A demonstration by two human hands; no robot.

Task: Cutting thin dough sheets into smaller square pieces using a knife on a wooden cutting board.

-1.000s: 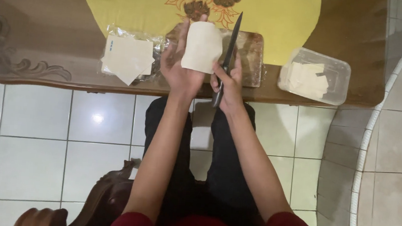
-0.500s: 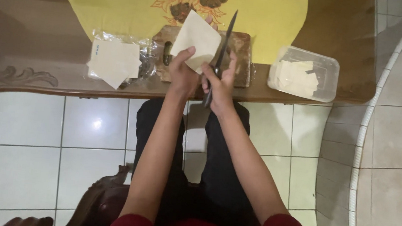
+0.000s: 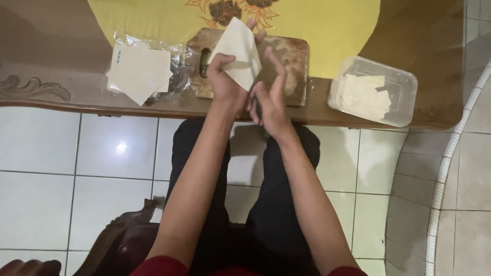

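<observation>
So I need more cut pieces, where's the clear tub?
Head view: the clear tub sits at the table's right end, right of the cutting board.

The one head-worn view looks steeply down (from fairly near) onto the table (image 3: 377, 117) edge.

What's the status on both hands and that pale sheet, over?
Left hand grips pale sheet above cutting board. Right hand beside it, touching sheet's lower edge; knife not visible. Nothing blocking.

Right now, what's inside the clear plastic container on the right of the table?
The clear plastic container holds a loose pile of pale cut wrapper pieces, overlapping each other. Anything beneath them is covered by the pile.
</observation>
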